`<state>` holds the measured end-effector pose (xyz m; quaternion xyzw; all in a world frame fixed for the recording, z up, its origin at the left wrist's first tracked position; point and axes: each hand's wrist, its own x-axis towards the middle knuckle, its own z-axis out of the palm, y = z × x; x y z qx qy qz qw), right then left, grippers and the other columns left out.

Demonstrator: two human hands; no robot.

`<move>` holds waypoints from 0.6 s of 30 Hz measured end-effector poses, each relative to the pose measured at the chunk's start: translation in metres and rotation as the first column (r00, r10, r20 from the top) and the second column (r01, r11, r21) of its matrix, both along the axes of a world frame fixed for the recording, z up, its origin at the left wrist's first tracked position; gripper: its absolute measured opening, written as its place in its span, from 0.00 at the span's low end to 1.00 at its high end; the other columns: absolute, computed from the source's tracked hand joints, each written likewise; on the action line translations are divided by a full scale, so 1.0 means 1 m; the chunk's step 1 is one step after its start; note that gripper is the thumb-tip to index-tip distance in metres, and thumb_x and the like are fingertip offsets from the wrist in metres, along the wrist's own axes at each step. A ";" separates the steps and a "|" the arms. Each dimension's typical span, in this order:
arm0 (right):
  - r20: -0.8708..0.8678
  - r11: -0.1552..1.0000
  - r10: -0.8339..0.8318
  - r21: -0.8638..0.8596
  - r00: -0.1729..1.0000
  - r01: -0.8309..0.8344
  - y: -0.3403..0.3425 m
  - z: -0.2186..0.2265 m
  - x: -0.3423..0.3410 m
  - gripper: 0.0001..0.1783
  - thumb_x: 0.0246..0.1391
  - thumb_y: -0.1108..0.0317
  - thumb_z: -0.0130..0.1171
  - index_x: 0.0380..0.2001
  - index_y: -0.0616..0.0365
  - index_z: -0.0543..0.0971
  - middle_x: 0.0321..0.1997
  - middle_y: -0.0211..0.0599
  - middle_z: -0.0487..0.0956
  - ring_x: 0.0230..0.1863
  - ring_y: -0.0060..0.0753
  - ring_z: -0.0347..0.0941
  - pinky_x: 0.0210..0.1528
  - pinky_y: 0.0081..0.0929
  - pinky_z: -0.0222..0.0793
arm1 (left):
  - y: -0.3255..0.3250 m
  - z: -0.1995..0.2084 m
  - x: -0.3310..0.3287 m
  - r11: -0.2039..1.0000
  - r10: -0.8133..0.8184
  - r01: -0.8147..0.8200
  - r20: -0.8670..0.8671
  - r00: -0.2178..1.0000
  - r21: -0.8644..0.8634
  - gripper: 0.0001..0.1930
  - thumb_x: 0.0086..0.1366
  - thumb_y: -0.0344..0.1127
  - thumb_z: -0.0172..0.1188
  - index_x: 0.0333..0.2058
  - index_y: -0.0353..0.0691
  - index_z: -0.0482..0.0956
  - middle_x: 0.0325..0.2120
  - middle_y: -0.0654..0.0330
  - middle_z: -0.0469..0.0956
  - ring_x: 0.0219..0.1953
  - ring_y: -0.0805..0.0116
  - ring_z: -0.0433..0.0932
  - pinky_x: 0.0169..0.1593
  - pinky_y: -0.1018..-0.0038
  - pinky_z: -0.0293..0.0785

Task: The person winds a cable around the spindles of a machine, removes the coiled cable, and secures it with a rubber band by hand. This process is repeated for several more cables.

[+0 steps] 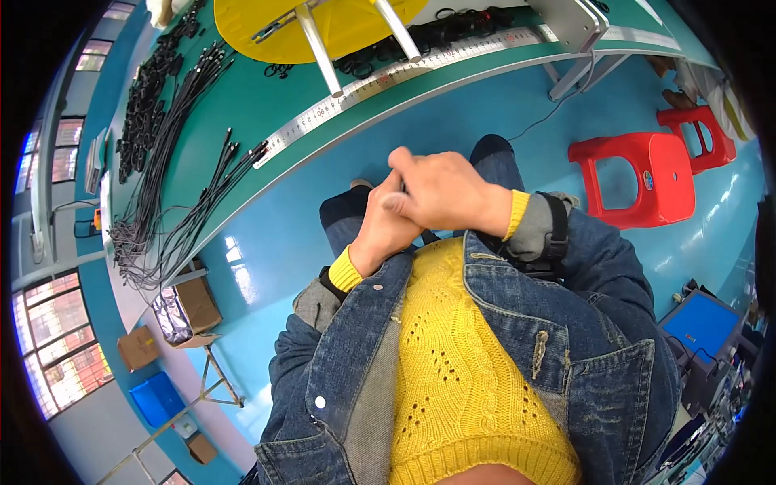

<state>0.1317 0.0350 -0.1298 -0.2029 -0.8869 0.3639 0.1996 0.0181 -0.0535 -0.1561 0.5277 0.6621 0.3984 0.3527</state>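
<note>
My left hand point(378, 229) and my right hand point(453, 191) are brought together in front of my chest, short of the table's front edge. The right hand lies partly over the left, its fingers curled in. Both hands are closed. A small dark strip shows between them, but the fingers hide most of it and I cannot make out what it is. On the green table point(242, 101) to the left lie bundles of black cables point(166, 174) with small metal-tipped plugs. A long steel ruler point(364, 87) runs along the table's front edge.
A yellow round plate with metal rods point(267, 28) stands over the table, beside a grey metal bracket point(570, 24). Red plastic stools point(659, 182) stand on the blue floor at right. At left are an open cardboard box point(198, 303) and a blue bin point(158, 398).
</note>
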 end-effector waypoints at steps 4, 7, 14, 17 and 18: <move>0.033 0.991 0.040 0.124 0.999 -0.043 -0.008 0.001 -0.005 0.23 0.53 0.49 0.47 0.30 0.64 0.65 0.18 0.50 0.74 0.23 0.53 0.72 0.24 0.42 0.68 | -0.004 -0.013 0.001 0.995 -0.024 0.014 0.093 0.995 0.102 0.18 0.44 0.32 0.63 0.36 0.35 0.70 0.29 0.49 0.77 0.34 0.52 0.78 0.35 0.67 0.73; 0.011 0.993 0.021 0.115 1.000 -0.022 -0.006 -0.002 -0.004 0.22 0.53 0.50 0.47 0.27 0.63 0.66 0.17 0.49 0.74 0.21 0.53 0.72 0.24 0.42 0.68 | -0.004 -0.015 -0.003 0.999 -0.004 0.004 0.018 1.000 0.036 0.16 0.46 0.33 0.62 0.35 0.34 0.71 0.26 0.50 0.77 0.32 0.53 0.78 0.33 0.66 0.73; 0.074 0.985 -0.059 0.165 0.996 0.046 0.002 -0.036 -0.018 0.25 0.52 0.50 0.47 0.25 0.66 0.72 0.16 0.51 0.73 0.19 0.53 0.71 0.23 0.42 0.67 | 0.006 -0.011 -0.010 0.886 -0.218 0.113 -0.189 0.958 -0.449 0.13 0.51 0.29 0.59 0.37 0.34 0.71 0.30 0.58 0.75 0.31 0.70 0.73 0.25 0.76 0.68; 0.115 0.996 -0.004 -0.083 0.993 0.013 0.007 -0.055 -0.026 0.28 0.53 0.47 0.46 0.28 0.67 0.73 0.13 0.47 0.72 0.15 0.45 0.70 0.18 0.36 0.64 | 0.002 -0.020 -0.023 0.804 -0.163 0.160 0.046 0.986 -0.572 0.14 0.53 0.32 0.59 0.38 0.34 0.70 0.28 0.59 0.74 0.26 0.71 0.72 0.21 0.78 0.65; 0.135 0.979 0.023 -0.204 0.991 0.005 0.009 -0.059 -0.027 0.30 0.53 0.45 0.45 0.30 0.68 0.74 0.12 0.46 0.72 0.13 0.41 0.69 0.16 0.33 0.62 | -0.003 -0.016 -0.027 0.814 -0.044 0.234 0.345 0.937 -0.531 0.15 0.54 0.36 0.58 0.38 0.34 0.70 0.26 0.58 0.73 0.22 0.72 0.70 0.20 0.79 0.63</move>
